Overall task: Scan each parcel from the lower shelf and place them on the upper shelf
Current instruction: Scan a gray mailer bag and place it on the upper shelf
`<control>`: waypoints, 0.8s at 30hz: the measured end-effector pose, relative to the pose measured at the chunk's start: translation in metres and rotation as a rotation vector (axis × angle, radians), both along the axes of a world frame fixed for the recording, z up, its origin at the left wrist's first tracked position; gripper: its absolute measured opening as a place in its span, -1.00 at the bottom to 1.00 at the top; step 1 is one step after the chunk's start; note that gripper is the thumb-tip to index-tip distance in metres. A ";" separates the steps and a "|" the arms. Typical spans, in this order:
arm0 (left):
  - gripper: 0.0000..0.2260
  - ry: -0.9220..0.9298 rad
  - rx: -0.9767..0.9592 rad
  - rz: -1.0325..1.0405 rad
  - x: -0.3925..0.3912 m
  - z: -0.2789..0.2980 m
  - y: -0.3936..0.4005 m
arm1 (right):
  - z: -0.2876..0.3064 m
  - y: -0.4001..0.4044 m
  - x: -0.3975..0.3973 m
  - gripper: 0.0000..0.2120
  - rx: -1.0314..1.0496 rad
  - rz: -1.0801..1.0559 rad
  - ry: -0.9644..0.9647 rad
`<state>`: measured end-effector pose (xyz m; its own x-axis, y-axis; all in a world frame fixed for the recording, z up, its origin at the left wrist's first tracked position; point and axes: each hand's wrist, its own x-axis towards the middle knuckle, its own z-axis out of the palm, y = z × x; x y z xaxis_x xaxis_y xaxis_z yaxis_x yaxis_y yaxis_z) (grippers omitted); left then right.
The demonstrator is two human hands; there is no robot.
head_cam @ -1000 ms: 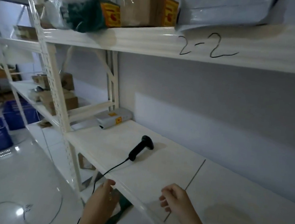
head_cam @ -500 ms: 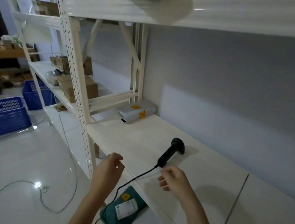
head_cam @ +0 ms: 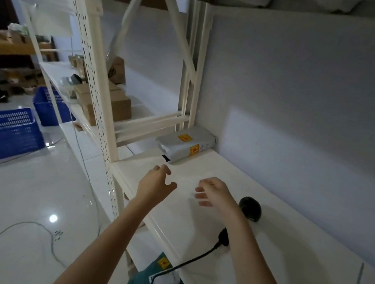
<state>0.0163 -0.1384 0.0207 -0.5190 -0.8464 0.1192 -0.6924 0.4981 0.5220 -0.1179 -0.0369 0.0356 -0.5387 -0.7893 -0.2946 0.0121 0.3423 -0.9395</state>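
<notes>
- Left hand [head_cam: 155, 182]: raised over the white shelf [head_cam: 274, 254], fingers loosely curled and spread; the grip is wide and holds nothing.
- Right hand [head_cam: 217, 192]: raised over the same shelf just beside the left hand, fingers relaxed and partly extended; the grip is wide and holds nothing.
- The two hands are near each other but apart, with bare shelf surface between them.
- Grey parcel [head_cam: 185, 145]: lies flat at the far left end of the shelf, in the corner by the rear upright and the wall. It bears two yellow stickers. It lies beyond both hands, touched by neither.
- Scanner [head_cam: 250, 208]: black, lies on the shelf just right of the right wrist, its middle hidden behind the forearm. Its black cable [head_cam: 193, 261] runs off the front edge of the shelf and down.
- Green parcel [head_cam: 155, 282]: lies on a lower level below the shelf's front edge, with a white label and a yellow sticker on top; the cable crosses over it.
- Surroundings: cardboard boxes [head_cam: 113, 106] sit on the adjoining shelf bay to the left; blue crates [head_cam: 3, 133] stand on the glossy white floor [head_cam: 22, 192].
</notes>
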 end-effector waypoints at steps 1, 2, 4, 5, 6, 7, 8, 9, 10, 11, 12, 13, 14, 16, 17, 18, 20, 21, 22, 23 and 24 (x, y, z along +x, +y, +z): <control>-0.58 -0.028 0.012 -0.009 -0.004 -0.001 -0.011 | -0.001 -0.012 -0.001 -0.89 0.008 0.000 -0.017; -0.53 -0.054 0.029 -0.022 -0.008 -0.003 -0.022 | -0.002 -0.025 -0.002 -0.89 0.013 0.003 -0.038; -0.41 -0.099 0.061 -0.050 -0.014 -0.006 -0.047 | -0.004 -0.051 -0.003 -0.88 0.019 0.004 -0.087; -0.36 -0.115 0.071 -0.064 -0.018 -0.009 -0.061 | -0.005 -0.065 -0.004 -0.84 0.021 -0.003 -0.102; -0.32 -0.126 0.075 -0.080 -0.021 -0.012 -0.075 | -0.007 -0.079 -0.005 -0.76 0.019 -0.014 -0.112; -0.28 -0.131 0.082 -0.092 -0.024 -0.014 -0.086 | -0.007 -0.090 -0.006 -0.68 0.019 -0.022 -0.121; -0.24 -0.128 0.090 -0.101 -0.027 -0.015 -0.097 | -0.009 -0.102 -0.007 -0.60 0.020 -0.036 -0.131; -0.20 -0.120 0.098 -0.111 -0.030 -0.017 -0.110 | -0.010 -0.116 -0.008 -0.55 0.025 -0.062 -0.146; -0.17 -0.108 0.105 -0.122 -0.032 -0.019 -0.122 | -0.013 -0.129 -0.008 -0.52 0.031 -0.098 -0.167; -0.17 -0.090 0.111 -0.137 -0.033 -0.022 -0.134 | -0.015 -0.141 -0.007 -0.51 0.035 -0.137 -0.187; -0.18 -0.071 0.116 -0.151 -0.035 -0.024 -0.144 | -0.018 -0.152 -0.007 -0.51 0.033 -0.172 -0.200; -0.20 -0.056 0.123 -0.161 -0.036 -0.026 -0.154 | -0.022 -0.162 -0.007 -0.51 0.035 -0.208 -0.205; -0.20 -0.037 0.127 -0.171 -0.037 -0.030 -0.164 | -0.026 -0.171 -0.007 -0.52 0.042 -0.251 -0.210; -0.14 0.008 0.140 -0.194 -0.039 -0.037 -0.184 | -0.033 -0.184 -0.004 -0.54 0.060 -0.337 -0.230; -0.11 0.009 0.143 -0.208 -0.039 -0.039 -0.193 | -0.036 -0.190 -0.002 -0.57 0.067 -0.369 -0.229; -0.08 -0.012 0.136 -0.224 -0.041 -0.040 -0.200 | -0.039 -0.196 -0.001 -0.59 0.074 -0.394 -0.227; -0.04 -0.059 0.142 -0.256 -0.046 -0.042 -0.214 | -0.043 -0.205 0.003 -0.63 0.081 -0.434 -0.233; -0.04 -0.050 0.186 -0.262 -0.050 -0.042 -0.220 | -0.044 -0.209 0.005 -0.66 0.079 -0.440 -0.238; -0.05 -0.030 0.243 -0.259 -0.055 -0.043 -0.226 | -0.044 -0.213 0.007 -0.67 0.071 -0.441 -0.247; -0.06 -0.018 0.286 -0.254 -0.059 -0.045 -0.231 | -0.044 -0.215 0.008 -0.66 0.064 -0.440 -0.260; -0.05 -0.015 0.310 -0.254 -0.064 -0.046 -0.235 | -0.045 -0.218 0.008 -0.64 0.055 -0.440 -0.273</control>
